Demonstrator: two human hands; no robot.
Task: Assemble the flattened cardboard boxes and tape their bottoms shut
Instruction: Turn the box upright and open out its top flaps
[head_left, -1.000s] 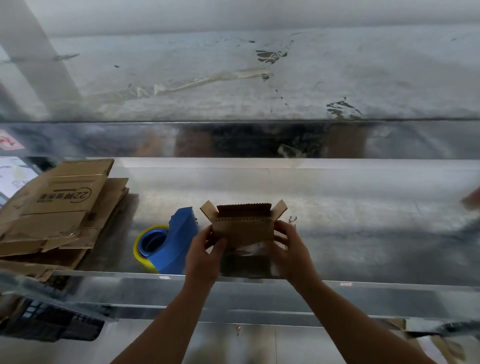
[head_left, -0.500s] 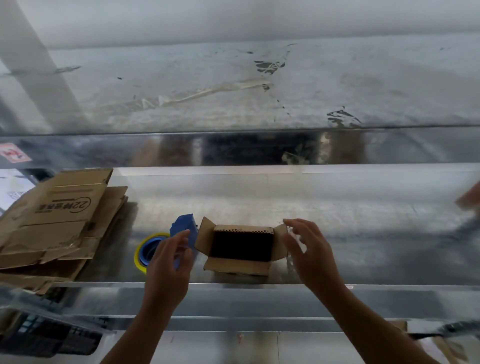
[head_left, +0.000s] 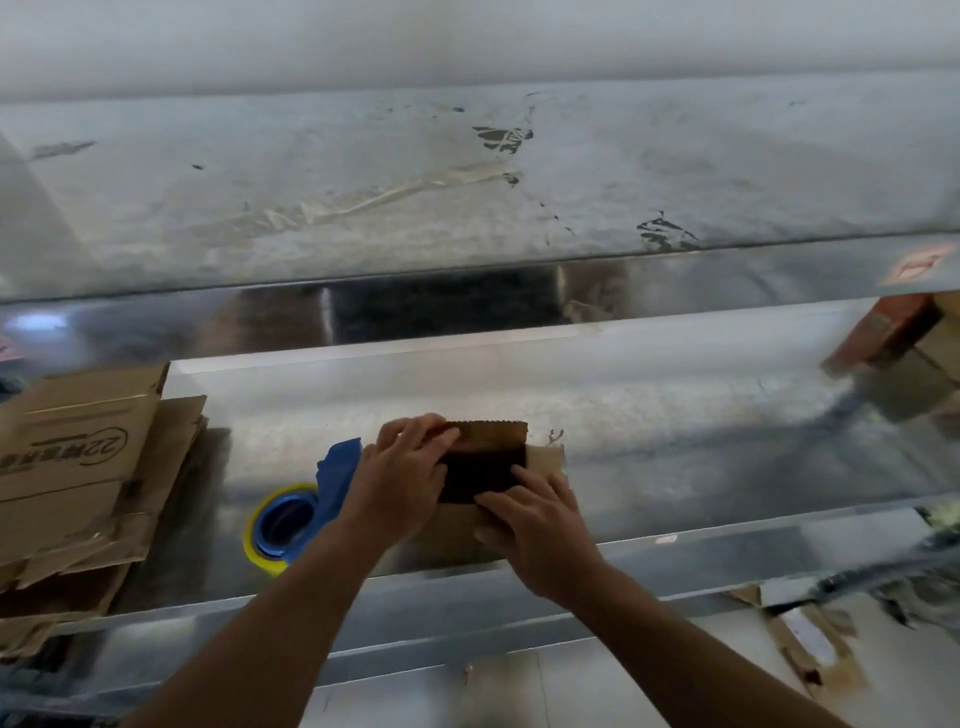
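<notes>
A small brown cardboard box (head_left: 491, 441) stands on the metal shelf (head_left: 675, 441) with its open end up and a dark inside. My left hand (head_left: 402, 475) lies over its left side and presses the left flap inward, fingers on the far serrated flap. My right hand (head_left: 535, 525) rests on the near flap, fingers reaching over the opening. The right flap (head_left: 545, 457) still sticks out. A blue tape dispenser with a yellow tape roll (head_left: 291, 514) lies just left of the box.
A stack of flattened cardboard boxes (head_left: 78, 478) lies at the shelf's left end. More boxes (head_left: 904, 348) sit at the far right. A raised metal ledge runs behind the shelf, and cardboard scraps (head_left: 810, 639) lie below at the right.
The box was held up, then set on the shelf with both hands off it. Now both hands are back on it, folding its flaps inward.
</notes>
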